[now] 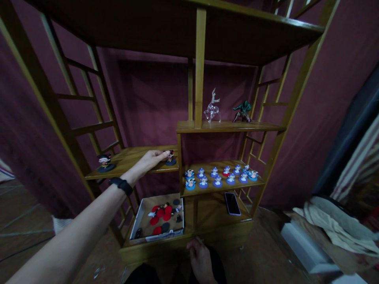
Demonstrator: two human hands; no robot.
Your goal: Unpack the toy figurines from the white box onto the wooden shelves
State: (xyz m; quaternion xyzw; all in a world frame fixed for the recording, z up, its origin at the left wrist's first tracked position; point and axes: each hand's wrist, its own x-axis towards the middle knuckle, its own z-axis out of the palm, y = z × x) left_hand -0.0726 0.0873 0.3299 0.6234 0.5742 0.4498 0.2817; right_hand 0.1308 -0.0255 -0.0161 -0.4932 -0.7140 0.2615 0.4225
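Observation:
My left hand (pixel 152 159) reaches out to the left middle shelf (pixel 133 159) of a wooden display rack. Its fingertips close on a small figurine on a black round base (pixel 170 157). A black band sits on that wrist. A second figurine on a black base (pixel 104 162) stands at the left end of the same shelf. My right hand (pixel 201 260) rests low near the rack's bottom edge, fingers curled loosely, nothing visibly in it.
Several small blue-based figurines (pixel 219 176) line the lower right shelf. A glass deer (pixel 212 106) and a green figure (pixel 242 111) stand above. A cardboard box (pixel 160 221) with red and black bases and a phone (pixel 232 203) lie on the bottom shelf.

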